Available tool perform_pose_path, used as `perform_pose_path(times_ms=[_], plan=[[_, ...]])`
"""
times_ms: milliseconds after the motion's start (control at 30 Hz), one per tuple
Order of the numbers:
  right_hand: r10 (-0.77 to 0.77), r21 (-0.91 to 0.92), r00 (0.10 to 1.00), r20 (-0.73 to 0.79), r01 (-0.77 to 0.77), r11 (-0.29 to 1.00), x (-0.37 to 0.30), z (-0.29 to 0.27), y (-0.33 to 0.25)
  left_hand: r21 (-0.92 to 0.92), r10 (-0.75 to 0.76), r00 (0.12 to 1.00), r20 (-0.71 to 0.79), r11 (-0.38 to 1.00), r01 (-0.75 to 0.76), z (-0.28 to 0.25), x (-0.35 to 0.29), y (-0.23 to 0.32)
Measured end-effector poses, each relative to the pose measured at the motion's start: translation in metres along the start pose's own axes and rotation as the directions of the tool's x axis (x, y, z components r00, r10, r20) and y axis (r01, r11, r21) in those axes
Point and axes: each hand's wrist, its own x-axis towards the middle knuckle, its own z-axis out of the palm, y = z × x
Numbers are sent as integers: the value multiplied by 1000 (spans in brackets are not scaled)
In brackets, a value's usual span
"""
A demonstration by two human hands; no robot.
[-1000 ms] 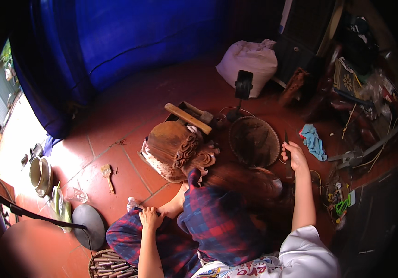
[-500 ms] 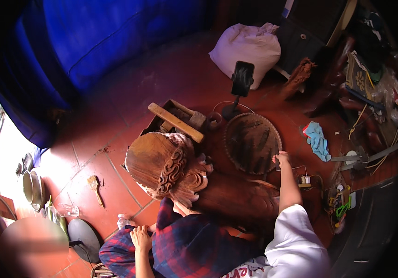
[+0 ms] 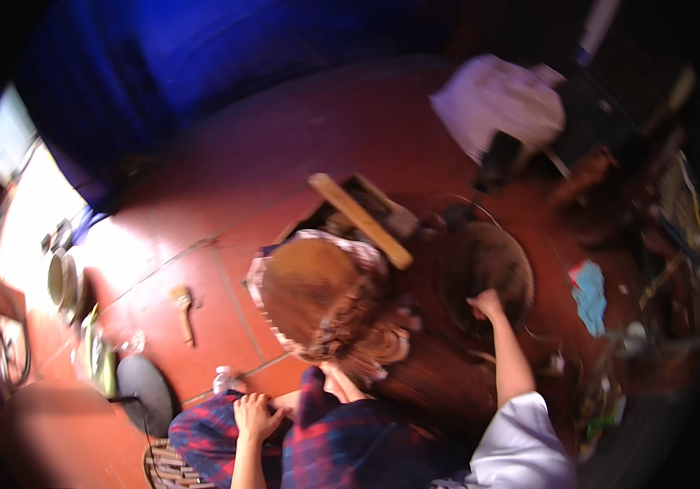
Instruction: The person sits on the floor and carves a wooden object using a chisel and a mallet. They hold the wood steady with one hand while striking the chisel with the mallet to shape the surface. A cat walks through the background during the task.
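My right hand (image 3: 487,304) reaches over a round shallow tray with a beaded rim (image 3: 526,273); its fingers are closed, and blur hides whatever they may hold. Long dark pieces lie in the tray, too smeared to name. My left hand (image 3: 255,417) rests on the plaid cloth (image 3: 207,436) over my knee, holding nothing, fingers laid apart. Between my legs and the tray lies a large carved brown wooden piece (image 3: 309,281) with curled relief, its rounded end on a pale patterned cloth. One of my bare feet (image 3: 340,381) touches its near side.
A wooden bar (image 3: 359,220) lies across an open box behind the carving. A brush (image 3: 183,314), a clear bottle (image 3: 223,380) and a dark disc (image 3: 144,385) are at left. A blue cloth (image 3: 589,300) lies right; a white sack (image 3: 500,106) stands far back.
My right hand has moved from the tray's right rim to over its near part. My left hand stays on my knee. The whole view has shifted and blurred.
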Motion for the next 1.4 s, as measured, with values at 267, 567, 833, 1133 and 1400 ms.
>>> perform_pose_path(times_ms=[267,567,833,1133,1400], plan=[[404,198,902,151,-427,882,17,14,21,69,0,1000,-21,998,2,-13,-9,0],[-74,729,982,-173,178,661,-109,-87,-91,28,10,997,-82,1000,-8,14,-16,4],[-742,604,670,32,578,548,-291,-76,-314,-632,249,854,-456,585,-508,-144,-12,34],[-718,481,300,628,575,661,-323,45,-440,-860,149,881,-448,198,-471,-218,29,74],[-660,426,424,620,525,737,-250,72,-403,-990,187,978,-88,-129,-64,-166,72,110]])
